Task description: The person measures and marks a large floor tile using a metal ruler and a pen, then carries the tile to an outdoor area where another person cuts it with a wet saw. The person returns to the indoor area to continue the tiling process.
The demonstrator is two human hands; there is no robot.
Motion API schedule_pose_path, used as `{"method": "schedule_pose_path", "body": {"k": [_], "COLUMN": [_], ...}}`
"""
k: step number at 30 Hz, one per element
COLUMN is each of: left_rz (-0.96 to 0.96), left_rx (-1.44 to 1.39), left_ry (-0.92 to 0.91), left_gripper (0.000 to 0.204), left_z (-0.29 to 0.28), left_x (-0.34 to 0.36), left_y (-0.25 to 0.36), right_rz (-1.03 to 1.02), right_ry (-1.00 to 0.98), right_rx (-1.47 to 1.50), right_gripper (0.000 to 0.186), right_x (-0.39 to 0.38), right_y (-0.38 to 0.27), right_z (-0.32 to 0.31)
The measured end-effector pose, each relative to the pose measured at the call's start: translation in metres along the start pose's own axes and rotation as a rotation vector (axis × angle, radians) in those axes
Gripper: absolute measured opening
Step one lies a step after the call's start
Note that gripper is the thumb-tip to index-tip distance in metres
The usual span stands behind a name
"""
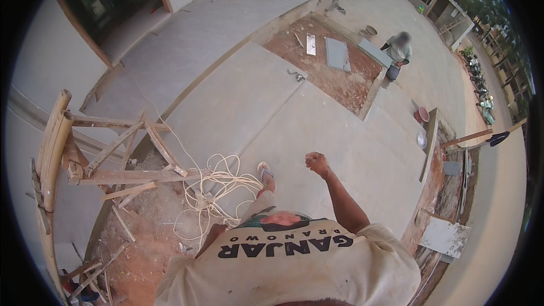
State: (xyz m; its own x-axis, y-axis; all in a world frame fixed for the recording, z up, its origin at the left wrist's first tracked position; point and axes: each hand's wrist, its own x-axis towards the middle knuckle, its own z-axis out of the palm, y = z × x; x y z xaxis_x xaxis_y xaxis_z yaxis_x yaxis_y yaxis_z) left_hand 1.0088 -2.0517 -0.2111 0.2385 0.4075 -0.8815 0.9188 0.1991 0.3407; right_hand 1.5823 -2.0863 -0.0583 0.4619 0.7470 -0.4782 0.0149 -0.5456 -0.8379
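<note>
My right hand [317,163] is raised in front of me over the grey concrete floor [294,130], its fingers curled into a loose fist with nothing visible in them. Of my left arm only a short stretch [212,237] shows beside my printed, light-coloured shirt [283,272]; the fingers of that hand are hidden. Nearest to the left arm lies a loose, tangled heap of cream cable [218,188]. One foot in a flip-flop [264,172] stands on the concrete at the heap's right edge.
A rough wooden and bamboo frame [113,178] stands at the left. Ahead, a sunken bed of red soil [306,31] holds grey panels [338,54]. Beside it another person [399,51] crouches. At right are a reddish bucket [421,114] and an open trench [439,187].
</note>
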Motion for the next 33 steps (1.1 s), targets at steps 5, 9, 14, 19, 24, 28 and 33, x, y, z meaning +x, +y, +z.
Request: {"method": "schedule_pose_path", "body": {"k": [5, 9, 14, 19, 24, 28, 33], "left_rz": [0.256, 0.11, 0.341, 0.524, 0.252, -0.185, -0.159], "left_rx": [-0.116, -0.312, -0.08, 0.036, -0.227, -0.329, -0.341], "left_ry": [0.072, 0.165, 0.288, 0.343, 0.223, 0.074, 0.123], "left_gripper": [0.04, 0.044, 0.031, 0.034, 0.03, 0.037, 0.032], "left_z": [-0.094, -0.184, -0.298, -0.372, -0.438, -0.475, -0.545], "left_x": [0.103, 0.163, 0.201, 0.261, 0.306, 0.292, 0.266], "left_y": [0.095, 0.241, 0.394, 0.487, 0.515, 0.507, 0.574], "right_rz": [0.039, -0.058, 0.11, 0.097, 0.529, 0.57, 0.049], "right_ry": [0.114, 0.18, 0.164, -0.195, -0.212, -0.27, -0.079], "right_rx": [-0.187, -0.423, -0.402, -1.066, -0.784, -0.758, -0.869], "right_gripper": [0.028, 0.028, 0.03, 0.032, 0.026, 0.026, 0.037], "right_x": [0.112, 0.184, 0.257, 0.339, 0.427, 0.517, 0.642], "right_y": [-0.02, -0.07, -0.083, -0.072, -0.104, -0.184, -0.329], "right_z": [-0.032, -0.05, -0.062, -0.079, -0.082, -0.091, -0.116]}}
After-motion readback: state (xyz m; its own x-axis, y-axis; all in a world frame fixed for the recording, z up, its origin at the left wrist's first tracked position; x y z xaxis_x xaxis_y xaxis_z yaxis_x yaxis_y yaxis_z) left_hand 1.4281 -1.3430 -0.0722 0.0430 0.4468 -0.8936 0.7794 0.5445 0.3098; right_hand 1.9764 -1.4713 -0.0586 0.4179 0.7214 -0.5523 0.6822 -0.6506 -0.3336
